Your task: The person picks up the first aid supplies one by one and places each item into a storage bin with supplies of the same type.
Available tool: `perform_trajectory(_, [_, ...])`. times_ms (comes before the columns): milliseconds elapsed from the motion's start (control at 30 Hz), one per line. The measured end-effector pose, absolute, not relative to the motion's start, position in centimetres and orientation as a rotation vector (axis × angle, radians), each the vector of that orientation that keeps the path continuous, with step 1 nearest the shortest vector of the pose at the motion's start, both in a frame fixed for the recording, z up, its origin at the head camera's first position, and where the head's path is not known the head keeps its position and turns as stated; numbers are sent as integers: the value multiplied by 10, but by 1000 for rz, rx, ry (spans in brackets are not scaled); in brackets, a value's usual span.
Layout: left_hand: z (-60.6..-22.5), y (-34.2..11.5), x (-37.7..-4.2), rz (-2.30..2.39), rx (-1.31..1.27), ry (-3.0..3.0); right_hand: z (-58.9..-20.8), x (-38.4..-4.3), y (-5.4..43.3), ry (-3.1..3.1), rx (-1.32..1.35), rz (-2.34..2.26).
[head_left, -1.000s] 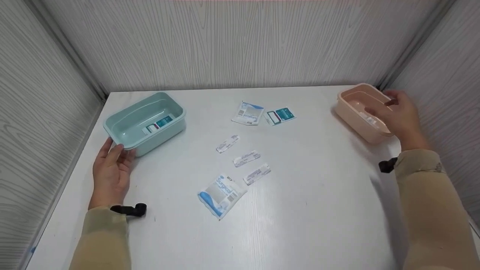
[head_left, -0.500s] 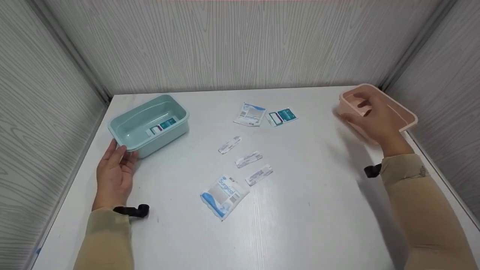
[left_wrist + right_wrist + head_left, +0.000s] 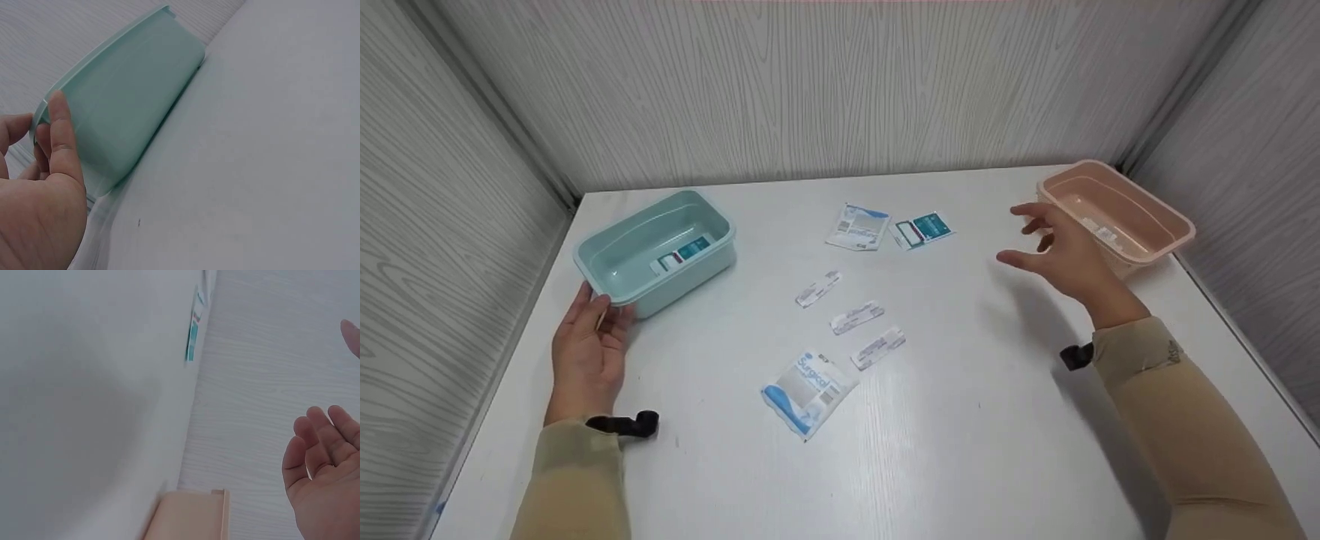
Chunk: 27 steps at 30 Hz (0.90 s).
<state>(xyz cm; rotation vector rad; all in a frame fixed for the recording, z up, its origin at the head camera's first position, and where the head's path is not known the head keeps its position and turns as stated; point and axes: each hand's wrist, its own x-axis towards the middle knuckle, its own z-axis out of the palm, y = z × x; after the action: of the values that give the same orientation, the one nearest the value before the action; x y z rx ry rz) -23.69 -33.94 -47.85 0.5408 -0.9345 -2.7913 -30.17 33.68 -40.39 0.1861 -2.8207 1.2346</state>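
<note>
My left hand point(image 3: 589, 356) grips the near left corner of a teal plastic tub point(image 3: 660, 289), its thumb at the rim. The left wrist view shows the fingers against the tub's side point(image 3: 124, 95). A flat teal-and-white packet point(image 3: 680, 255) lies inside. My right hand point(image 3: 1069, 259) hovers with spread, loosely bent fingers, holding nothing. Just right of and behind it stands a peach plastic tub point(image 3: 1155, 217) containing white paper-wrapped strips point(image 3: 1102, 231). In the right wrist view the hand point(image 3: 329, 472) is apart from the peach tub point(image 3: 191, 514).
Mid-table lie several white printed strips point(image 3: 857, 318), a white-and-blue packet marked "Surgical" point(image 3: 810, 394), a similar packet point(image 3: 859, 227) farther back and a teal-and-white packet point(image 3: 922, 230). Pale wood-grain panels point(image 3: 810, 90) wall the table's back and sides.
My right hand has moved left from over the peach tub, out past its near side, exposing the strips inside. My left hand has stayed at the teal tub.
</note>
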Motion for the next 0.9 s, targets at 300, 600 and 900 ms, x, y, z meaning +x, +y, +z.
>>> perform_trajectory(300, [-479,-341,-235,-2788,534,-922,-422,-296,307,-2924,288,1279])
perform_trajectory(600, [-478,-340,-236,-2775,569,-948,-430,-287,279,-3037,380,1304])
perform_trajectory(900, [-477,-340,-237,-2782,563,-960,-440,-287,256,-3094,546,1296])
